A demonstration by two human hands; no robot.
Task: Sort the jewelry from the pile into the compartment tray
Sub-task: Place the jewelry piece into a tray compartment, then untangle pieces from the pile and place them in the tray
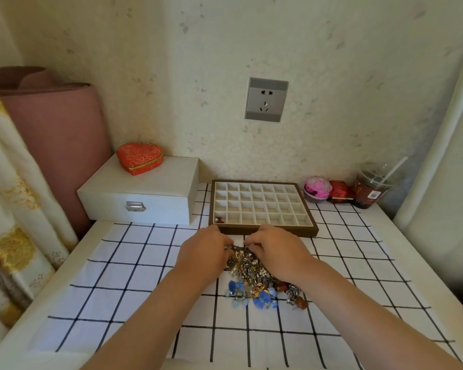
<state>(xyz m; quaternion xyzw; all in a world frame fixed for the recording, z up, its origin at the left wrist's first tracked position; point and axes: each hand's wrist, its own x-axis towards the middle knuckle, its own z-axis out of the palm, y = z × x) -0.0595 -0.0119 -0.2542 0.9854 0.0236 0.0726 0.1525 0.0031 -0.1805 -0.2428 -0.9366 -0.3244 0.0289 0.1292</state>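
Note:
A mixed pile of jewelry (254, 279) lies on the checked cloth at the table's middle, with blue, gold and reddish pieces at its near side. Both hands are on the pile's far edge. My left hand (203, 252) and my right hand (275, 252) have curled fingers that pinch a dark metallic piece (239, 248) between them. Just behind the hands stands the compartment tray (313, 225), brown-framed with a pale grid. Its front-left cell holds a small reddish item (219, 219); the other cells look bare.
A white latched box (145, 193) with a red heart-shaped box (139, 157) on top stands at the back left. At the back right are a pink-purple container (317, 189), a red box (340, 192) and a lidded drink cup with a straw (370, 188). A wall socket (266, 99) is above.

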